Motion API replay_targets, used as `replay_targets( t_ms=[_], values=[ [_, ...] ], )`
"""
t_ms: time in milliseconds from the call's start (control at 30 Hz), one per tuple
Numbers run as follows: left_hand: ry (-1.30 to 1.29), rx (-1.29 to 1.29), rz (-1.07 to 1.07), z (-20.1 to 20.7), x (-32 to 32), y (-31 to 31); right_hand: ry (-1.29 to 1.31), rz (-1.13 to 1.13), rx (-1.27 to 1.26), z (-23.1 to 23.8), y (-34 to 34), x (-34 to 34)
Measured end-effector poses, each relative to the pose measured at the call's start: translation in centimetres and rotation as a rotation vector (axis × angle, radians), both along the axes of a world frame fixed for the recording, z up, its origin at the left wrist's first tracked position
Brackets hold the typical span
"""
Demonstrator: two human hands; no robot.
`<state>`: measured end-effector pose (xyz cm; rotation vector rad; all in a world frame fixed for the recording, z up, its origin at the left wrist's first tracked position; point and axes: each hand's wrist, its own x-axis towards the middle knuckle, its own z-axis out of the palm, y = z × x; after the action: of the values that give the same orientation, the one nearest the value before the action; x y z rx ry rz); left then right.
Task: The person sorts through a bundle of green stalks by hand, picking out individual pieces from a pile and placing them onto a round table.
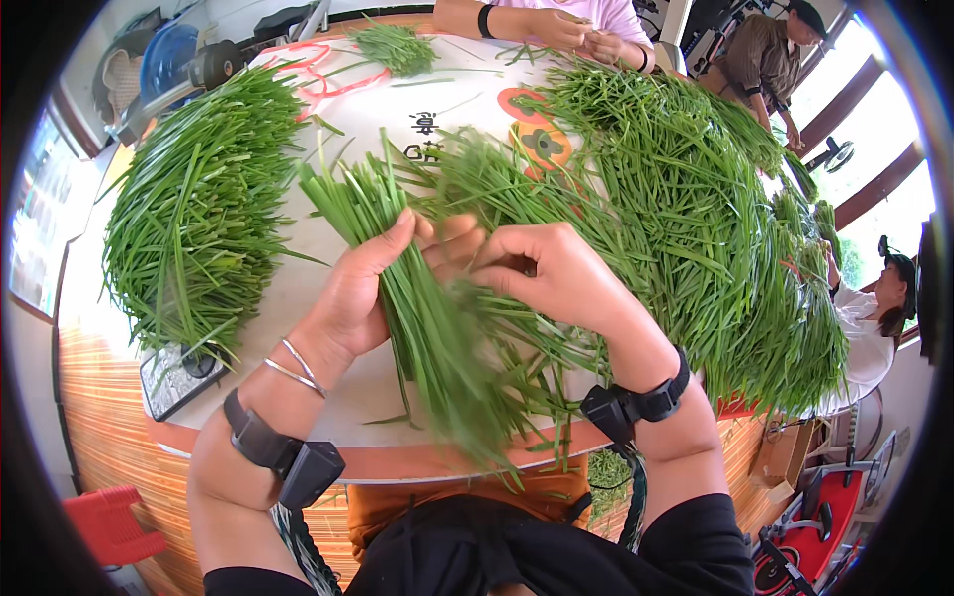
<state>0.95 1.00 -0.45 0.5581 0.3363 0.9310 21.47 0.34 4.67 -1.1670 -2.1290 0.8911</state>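
Observation:
My left hand (pixel 363 273) is wrapped round a bunch of garlic chives (pixel 422 313), long flat green leaves with paler ends at the upper left. The bunch slants over the table's near side, its lower leaves blurred by motion. Close against its right side, my right hand (pixel 542 268) has its fingers bent and thumb pressed in; what they pinch, if anything, I cannot make out. Loose chives (pixel 497 179) lie beyond and beneath my right hand.
Neatly laid chives (pixel 204 214) are heaped at the left, above a phone (pixel 184 377). A larger pile (pixel 696 219) covers the right side. A small bunch (pixel 393 48) and pink-red ties (pixel 323 79) lie at the far side. Other people (pixel 566 25) work around the white table (pixel 368 412).

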Motion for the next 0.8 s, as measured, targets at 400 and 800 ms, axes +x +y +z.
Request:
replay_targets(
  t_ms=[400, 800],
  values=[
    [-0.051, 0.008, 0.290, 1.0, -0.4, 0.5, -0.230, 0.067, -0.192, 1.3, 1.2, 5.2],
    [-0.052, 0.029, 0.238, 1.1, -0.3, 0.4, 0.620, -0.139, -0.057, 0.7, 2.8, 6.4]
  ],
)
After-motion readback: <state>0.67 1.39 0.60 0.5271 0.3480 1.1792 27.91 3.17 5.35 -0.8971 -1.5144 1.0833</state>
